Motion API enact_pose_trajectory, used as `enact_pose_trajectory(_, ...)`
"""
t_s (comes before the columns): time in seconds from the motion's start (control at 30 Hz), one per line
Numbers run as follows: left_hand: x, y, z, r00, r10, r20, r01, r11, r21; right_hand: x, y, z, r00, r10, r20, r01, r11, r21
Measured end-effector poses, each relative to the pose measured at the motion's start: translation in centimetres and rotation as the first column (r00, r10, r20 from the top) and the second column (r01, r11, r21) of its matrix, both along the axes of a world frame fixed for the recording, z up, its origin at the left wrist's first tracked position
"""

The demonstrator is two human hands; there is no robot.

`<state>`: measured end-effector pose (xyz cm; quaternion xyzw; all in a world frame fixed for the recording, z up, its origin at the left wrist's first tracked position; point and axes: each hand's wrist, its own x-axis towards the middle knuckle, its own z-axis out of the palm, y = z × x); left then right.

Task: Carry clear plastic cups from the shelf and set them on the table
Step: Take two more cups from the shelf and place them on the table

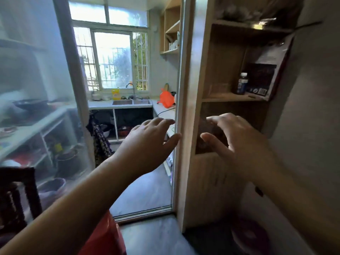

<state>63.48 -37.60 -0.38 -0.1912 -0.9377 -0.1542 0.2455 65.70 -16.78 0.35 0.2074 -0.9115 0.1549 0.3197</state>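
While your left hand (150, 144) and right hand (237, 142) are reaching, spread and empty, toward the shelf (233, 97), you are only beginning, since no clear cups are showing yet.

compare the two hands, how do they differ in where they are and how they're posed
The left hand is raised before the open doorway, its fingertips at the white door frame; the right hand is in front of the wooden shelf unit, at its dark lower compartment. The left shows its back with fingers loosely together; the right's thumb and fingers are spread apart, as if to grasp. Both are bare, open and hold nothing; no cup is visible between them.
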Motion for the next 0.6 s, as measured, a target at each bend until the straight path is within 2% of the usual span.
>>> enact_pose_trajectory(0.2, -5.6, 7.6, -0.3, 0.991, -0.132, 0.03, 0.132, 0.991, 0.003, -3.6, 6.9, -0.9, 0.995, -0.103, 0.018, 0.104, 0.994, -0.034)
enact_pose_trajectory(0.4, -14.3, 12.8, -0.8, 0.974, -0.225, -0.003, 0.225, 0.974, 0.016, -10.0, 12.5, -2.0, 0.985, -0.169, 0.034, 0.169, 0.985, -0.019)
enact_pose_trajectory(0.6, -25.0, 16.7, 0.2, 0.973, -0.229, -0.033, 0.231, 0.971, 0.069, -19.9, 16.3, 0.8, 0.983, -0.185, 0.009, 0.185, 0.983, -0.004)
